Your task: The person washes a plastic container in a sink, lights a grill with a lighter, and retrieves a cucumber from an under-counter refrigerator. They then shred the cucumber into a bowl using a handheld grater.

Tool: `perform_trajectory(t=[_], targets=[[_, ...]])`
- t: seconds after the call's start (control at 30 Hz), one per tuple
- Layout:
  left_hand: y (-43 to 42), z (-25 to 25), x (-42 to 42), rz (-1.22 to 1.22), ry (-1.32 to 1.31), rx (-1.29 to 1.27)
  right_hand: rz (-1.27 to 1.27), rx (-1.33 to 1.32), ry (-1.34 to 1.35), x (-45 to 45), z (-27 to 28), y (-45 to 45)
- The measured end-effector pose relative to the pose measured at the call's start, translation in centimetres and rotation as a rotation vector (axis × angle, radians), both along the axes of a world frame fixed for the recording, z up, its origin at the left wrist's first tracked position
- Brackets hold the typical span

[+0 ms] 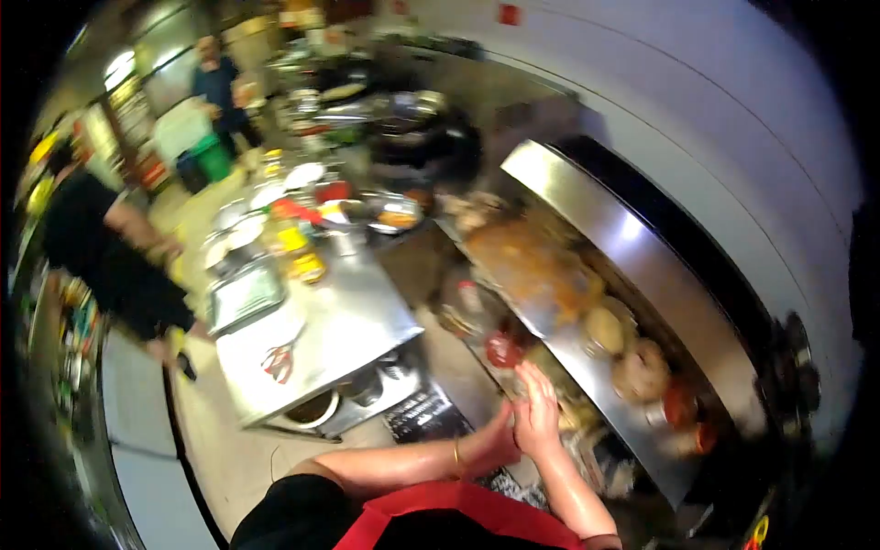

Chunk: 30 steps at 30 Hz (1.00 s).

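Nearest, a red apron (449,504) is seen, and above it the two hands are brought against each other. By the right hand (536,417) the fingers are kept straight and pointed forward; the left hand (490,445) is pressed beside it and partly covered, so the state of its fingers cannot be told. Just beyond the right fingertips, a red object (502,348) is placed, close to the edge of a metal ledge (600,394). On this ledge a pale round container (605,328) and a red jar (676,405) are lined up, and the way to the right is closed by them. To the left, a steel surface (376,307) is occupied by a glass tray (246,295) and a yellow bottle (307,266); below it a white-rimmed pot (313,410) is stored. Farther, the passage is partly taken by a person in black (101,238). At the back, a green bin (212,158) is blurred near another person (220,92).
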<state>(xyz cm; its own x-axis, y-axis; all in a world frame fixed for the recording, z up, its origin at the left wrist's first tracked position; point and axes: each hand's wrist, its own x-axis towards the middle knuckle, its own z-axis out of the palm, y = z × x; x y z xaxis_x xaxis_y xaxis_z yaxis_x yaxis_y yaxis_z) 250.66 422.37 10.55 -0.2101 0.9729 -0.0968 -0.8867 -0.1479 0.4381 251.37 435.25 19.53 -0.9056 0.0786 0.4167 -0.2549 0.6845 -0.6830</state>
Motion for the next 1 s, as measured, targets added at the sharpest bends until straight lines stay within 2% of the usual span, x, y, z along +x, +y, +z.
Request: perform_trajectory(t=[0.07, 0.1, 0.17, 0.37, 0.43, 0.5, 0.6, 0.7, 0.73, 0.83, 0.9, 0.93, 1.0], targets=[[-5.7, -3.6, 0.7, 0.074, -0.043, -0.025, 0.11, 0.129, -0.132, -0.5, -2.1, -5.2], [-9.0, -4.7, 0.9, 0.153, -0.026, -0.09, 0.196, 0.248, -0.089, -0.6, -3.2, -8.0], [-16.9, -5.4, 3.1, 0.314, -0.005, -0.154, 0.407, 0.299, -0.074, 0.0, -3.1, -15.8], [-43.4, -3.3, 19.5, 0.877, 0.092, -0.279, 1.11, 0.317, 0.159, 6.6, -3.6, -42.9], [-49.8, -1.5, 26.1, 1.067, 0.092, -0.331, 1.371, 0.242, 0.17, 9.4, -4.3, -50.1], [-55.8, 1.1, 32.1, 1.275, 0.084, -0.372, 1.529, 0.315, 0.181, 12.4, -3.5, -57.1], [-61.5, 7.1, 37.6, 1.724, 0.007, -0.339, 1.611, 0.378, 0.164, 13.8, -4.3, -64.9], [-66.6, 5.8, 41.0, 1.951, -0.174, -0.432, 1.623, 0.339, 0.224, 11.8, -4.6, -69.4], [-68.0, 5.2, 41.6, 2.044, -0.317, -0.409, 1.609, 0.404, 0.183, 10.6, -4.6, -70.6], [-71.6, 3.7, 41.5, 2.222, -0.467, -0.328, 1.529, 0.497, 0.186, 5.9, -5.5, -73.9], [-74.4, 2.7, 40.0, 2.265, -0.482, -0.266, 1.405, 0.621, 0.092, 2.4, -6.2, -75.6], [-75.8, 2.1, 39.2, 2.286, -0.494, -0.244, 1.353, 0.574, 0.045, 1.0, -6.3, -76.9], [-78.9, 0.3, 37.9, 2.296, -0.491, -0.403, 1.285, 0.625, -0.019, -2.5, -7.2, -79.6]])
